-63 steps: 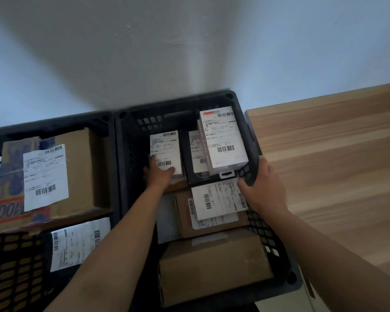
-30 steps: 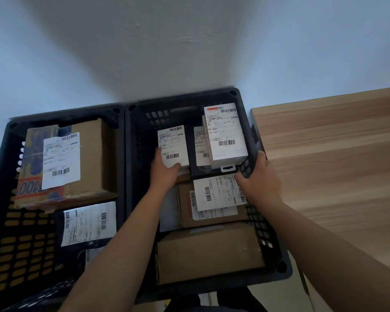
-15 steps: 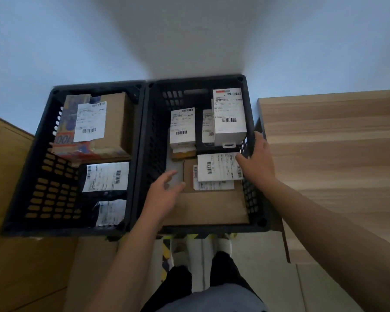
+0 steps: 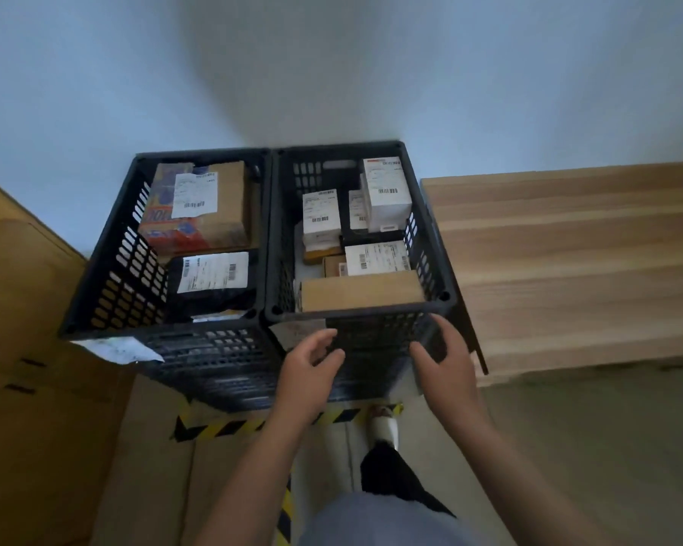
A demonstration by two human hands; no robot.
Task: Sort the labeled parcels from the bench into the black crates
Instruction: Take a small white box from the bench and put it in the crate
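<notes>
Two black crates stand side by side against the wall. The right crate [image 4: 430,246] holds several labeled parcels: white boxes [image 4: 387,195] at the back, a flat labeled packet [image 4: 377,258] and a plain brown box [image 4: 361,295] at the front. The left crate [image 4: 111,277] holds a brown box with a label [image 4: 213,202] and a dark bag with a label [image 4: 211,273]. My left hand [image 4: 312,368] and my right hand [image 4: 442,360] hover in front of the right crate's near wall, fingers loosely curled, holding nothing.
The wooden bench [image 4: 576,262] to the right of the crates shows no parcels. Large cardboard boxes [image 4: 28,348] stand at the left. Yellow-black hazard tape [image 4: 233,427] runs across the floor below the crates. My legs and a white shoe [image 4: 385,427] are beneath the hands.
Both hands have drawn back out of the right crate to its near outer wall. The view has pulled back and up, so both crates show from farther away.
</notes>
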